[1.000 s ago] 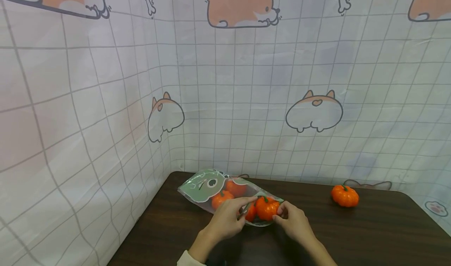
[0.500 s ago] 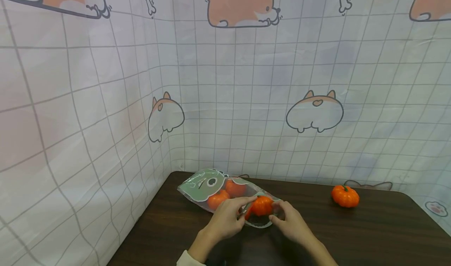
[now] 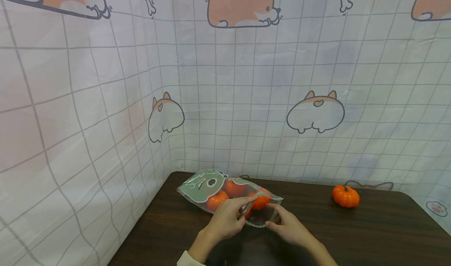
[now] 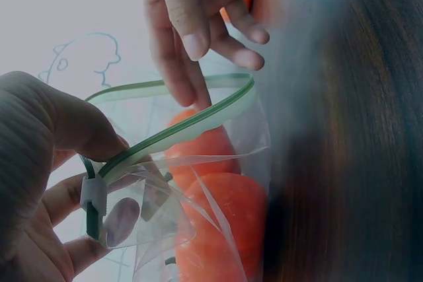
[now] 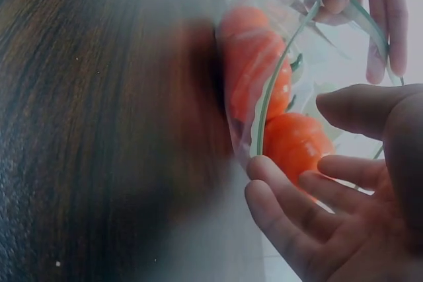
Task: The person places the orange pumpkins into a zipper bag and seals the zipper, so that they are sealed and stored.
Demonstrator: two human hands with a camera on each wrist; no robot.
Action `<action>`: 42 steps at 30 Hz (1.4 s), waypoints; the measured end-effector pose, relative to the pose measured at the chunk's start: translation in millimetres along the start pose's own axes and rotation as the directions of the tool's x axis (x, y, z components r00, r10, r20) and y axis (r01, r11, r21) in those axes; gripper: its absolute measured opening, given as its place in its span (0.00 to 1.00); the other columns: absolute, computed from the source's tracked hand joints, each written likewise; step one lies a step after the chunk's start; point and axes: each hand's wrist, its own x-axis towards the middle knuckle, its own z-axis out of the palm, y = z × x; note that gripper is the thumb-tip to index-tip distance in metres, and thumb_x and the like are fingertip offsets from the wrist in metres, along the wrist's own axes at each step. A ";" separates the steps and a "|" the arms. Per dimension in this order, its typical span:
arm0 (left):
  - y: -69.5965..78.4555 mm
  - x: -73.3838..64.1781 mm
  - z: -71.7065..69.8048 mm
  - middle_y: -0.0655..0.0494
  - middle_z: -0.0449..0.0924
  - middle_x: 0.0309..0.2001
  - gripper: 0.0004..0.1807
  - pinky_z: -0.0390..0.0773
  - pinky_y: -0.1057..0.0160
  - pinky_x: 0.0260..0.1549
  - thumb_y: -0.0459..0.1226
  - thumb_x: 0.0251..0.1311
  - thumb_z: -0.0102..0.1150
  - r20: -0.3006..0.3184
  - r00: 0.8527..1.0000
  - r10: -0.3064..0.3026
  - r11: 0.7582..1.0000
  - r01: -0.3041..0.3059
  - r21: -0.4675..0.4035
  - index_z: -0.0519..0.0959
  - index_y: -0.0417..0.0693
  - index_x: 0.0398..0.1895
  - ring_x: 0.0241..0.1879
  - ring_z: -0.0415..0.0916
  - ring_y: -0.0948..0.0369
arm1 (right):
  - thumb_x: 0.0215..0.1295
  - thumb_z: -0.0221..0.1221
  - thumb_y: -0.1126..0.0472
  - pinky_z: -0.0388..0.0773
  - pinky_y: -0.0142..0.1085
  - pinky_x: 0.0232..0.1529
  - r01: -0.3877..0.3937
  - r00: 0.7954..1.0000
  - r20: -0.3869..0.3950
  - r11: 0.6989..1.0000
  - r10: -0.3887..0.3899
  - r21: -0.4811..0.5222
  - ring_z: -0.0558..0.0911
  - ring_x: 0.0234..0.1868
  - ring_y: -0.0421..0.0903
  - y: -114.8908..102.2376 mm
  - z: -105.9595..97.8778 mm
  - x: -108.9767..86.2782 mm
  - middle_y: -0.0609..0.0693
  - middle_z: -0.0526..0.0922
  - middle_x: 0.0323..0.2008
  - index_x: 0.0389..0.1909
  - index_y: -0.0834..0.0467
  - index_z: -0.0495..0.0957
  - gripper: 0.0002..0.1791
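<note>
A clear zip bag (image 3: 201, 186) with a green cartoon face lies on the table, its mouth spread toward me. Several small orange pumpkins (image 3: 217, 200) are inside it. My left hand (image 3: 228, 219) pinches the green zip rim beside the white slider (image 4: 94, 193). My right hand (image 3: 291, 226) is at the mouth, its fingers loosely extended and holding nothing. One finger reaches past the rim toward the nearest pumpkin (image 5: 297, 142); whether it touches I cannot tell. Part of the bag is hidden behind my left hand.
Another orange pumpkin (image 3: 346, 196) with a green stem sits on the dark wooden table (image 3: 380, 227), to the right of the bag. A grid-patterned cloth (image 3: 239, 141) with cartoon dogs hangs behind and along the left side.
A pumpkin that was between my hands at the bag's mouth has gone deeper into the bag, to the left. My right hand has moved slightly left and released it.
</note>
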 end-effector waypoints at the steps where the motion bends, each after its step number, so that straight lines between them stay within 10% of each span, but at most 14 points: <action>1: -0.2 0.0 0.0 0.51 0.87 0.41 0.37 0.63 0.76 0.18 0.21 0.54 0.60 0.001 1.000 -0.003 1.000 0.003 -0.001 0.76 0.52 0.69 0.21 0.63 0.74 | 0.71 0.62 0.54 0.78 0.33 0.34 0.002 1.000 0.009 1.000 -0.002 -0.008 0.82 0.39 0.43 0.3 -0.2 0.2 0.59 0.84 0.48 0.74 0.63 0.63 0.36; 42: 1.6 2.1 0.5 0.57 0.87 0.40 0.36 0.62 0.76 0.18 0.24 0.53 0.61 -0.033 0.999 -0.029 0.999 0.030 0.038 0.78 0.54 0.68 0.24 0.67 0.74 | 0.74 0.59 0.56 0.84 0.37 0.41 -0.034 0.994 -0.100 0.996 0.042 0.080 0.85 0.44 0.53 6.1 -53.9 -11.0 0.62 0.82 0.50 0.60 0.65 0.74 0.21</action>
